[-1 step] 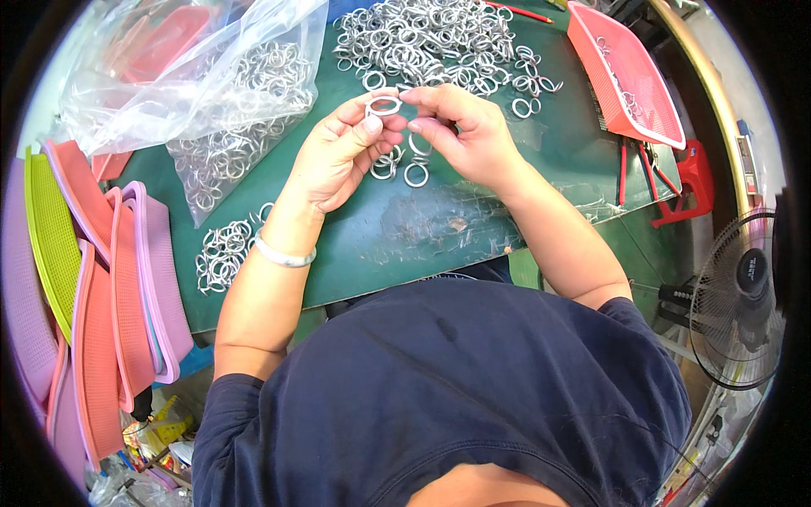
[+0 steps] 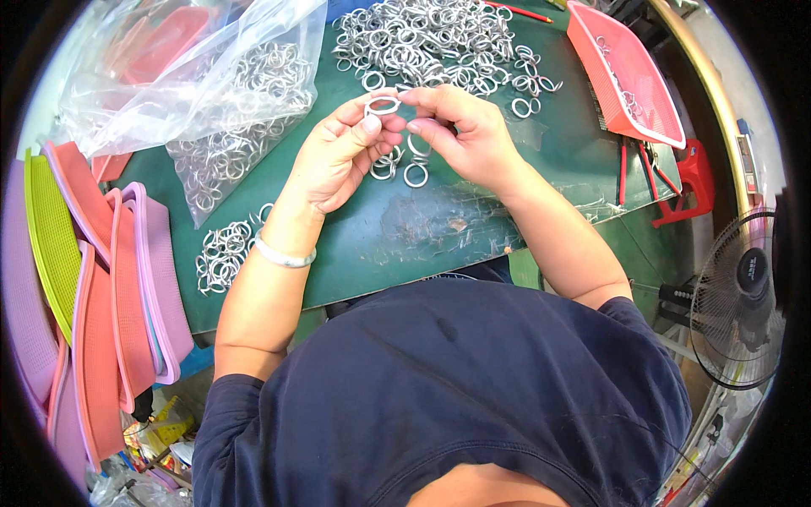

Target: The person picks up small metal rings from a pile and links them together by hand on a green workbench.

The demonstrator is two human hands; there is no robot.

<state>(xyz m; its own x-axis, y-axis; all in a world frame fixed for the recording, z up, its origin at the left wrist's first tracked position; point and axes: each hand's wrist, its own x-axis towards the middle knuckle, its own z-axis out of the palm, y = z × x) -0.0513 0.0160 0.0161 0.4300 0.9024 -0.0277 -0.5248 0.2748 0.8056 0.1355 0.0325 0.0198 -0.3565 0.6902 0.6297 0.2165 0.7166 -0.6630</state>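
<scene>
Between the thumb and fingers of my left hand (image 2: 342, 148) is a silver metal ring (image 2: 382, 106), raised above the table and tilted. My right hand (image 2: 469, 135) is curled at the ring's right side, its index fingertip on the ring's edge and its thumb lower down; its other fingers are partly hidden. Just below the hands, a few linked rings (image 2: 416, 176) lie on the green table (image 2: 363, 245). Beyond the hands spreads a large heap of similar rings (image 2: 422, 42). A smaller pile of rings (image 2: 223, 256) lies beside my left forearm.
A clear plastic bag (image 2: 245, 127) full of rings lies at the far left. Stacked pink, purple and green baskets (image 2: 101, 313) stand at the left. A pink basket (image 2: 625, 76) with a few rings and red-handled pliers (image 2: 650, 173) are at the right, near a fan (image 2: 748, 296).
</scene>
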